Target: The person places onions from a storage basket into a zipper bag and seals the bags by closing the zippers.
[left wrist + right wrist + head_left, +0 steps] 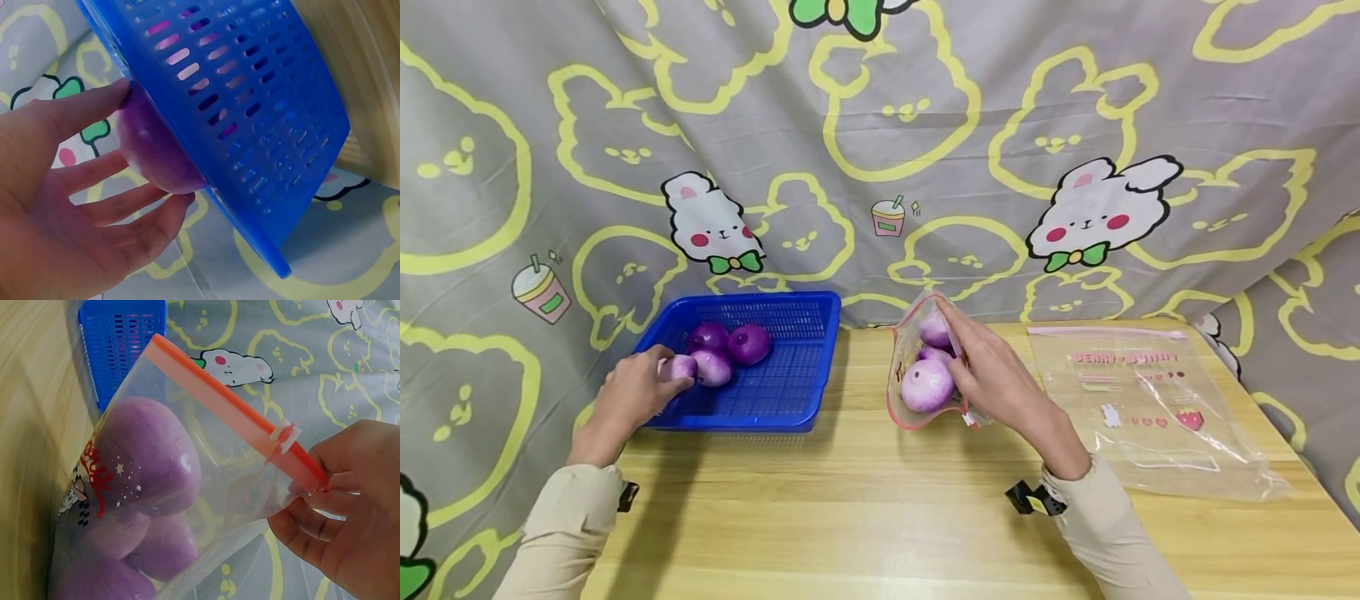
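Note:
At the left side of a blue plastic basket [786, 392], my left hand [625, 396] grips a purple onion [679, 367] between thumb and fingers. The left wrist view shows that onion [156, 147] at the basket's rim, partly hidden behind it. Several more onions [749, 344] lie in the basket. My right hand [1000, 367] pinches the edge of a clear zip bag [215, 403] with a red-orange closure and white slider. The bag stands with its mouth spread, and several onions [927, 386] sit inside it.
A second clear zip bag [1150, 425] with a pink closure and printed strawberry lies flat on the wooden table [880, 500] at right. A grey patterned curtain [880, 150] hangs right behind the table.

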A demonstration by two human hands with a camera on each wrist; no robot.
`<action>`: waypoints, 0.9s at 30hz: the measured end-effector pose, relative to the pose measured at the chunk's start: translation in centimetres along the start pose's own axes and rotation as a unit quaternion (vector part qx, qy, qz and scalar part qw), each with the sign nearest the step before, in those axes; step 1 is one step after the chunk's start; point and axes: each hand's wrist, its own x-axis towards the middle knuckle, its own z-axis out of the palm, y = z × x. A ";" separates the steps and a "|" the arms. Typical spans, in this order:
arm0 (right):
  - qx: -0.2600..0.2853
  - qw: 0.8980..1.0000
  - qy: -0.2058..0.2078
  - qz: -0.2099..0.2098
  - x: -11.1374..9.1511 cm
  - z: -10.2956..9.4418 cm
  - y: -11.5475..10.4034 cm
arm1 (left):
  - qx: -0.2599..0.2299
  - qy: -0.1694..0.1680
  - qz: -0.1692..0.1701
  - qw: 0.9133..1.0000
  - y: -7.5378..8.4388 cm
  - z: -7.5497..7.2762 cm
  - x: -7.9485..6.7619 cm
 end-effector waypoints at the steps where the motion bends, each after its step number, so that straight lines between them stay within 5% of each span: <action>1: 0.000 1.000 -0.001 0.000 0.0 0.0 0.0 | 0.000 0.007 0.004 1.000 0.1 0.1 0.0; 18: 0.005 1.000 -0.001 0.001 -0.1 -0.2 0.2 | -0.036 0.098 0.046 0.993 3.4 0.4 -0.2; 27: 0.008 1.000 0.003 0.000 0.0 -0.3 0.3 | -0.050 0.119 0.058 0.990 5.8 0.4 -0.4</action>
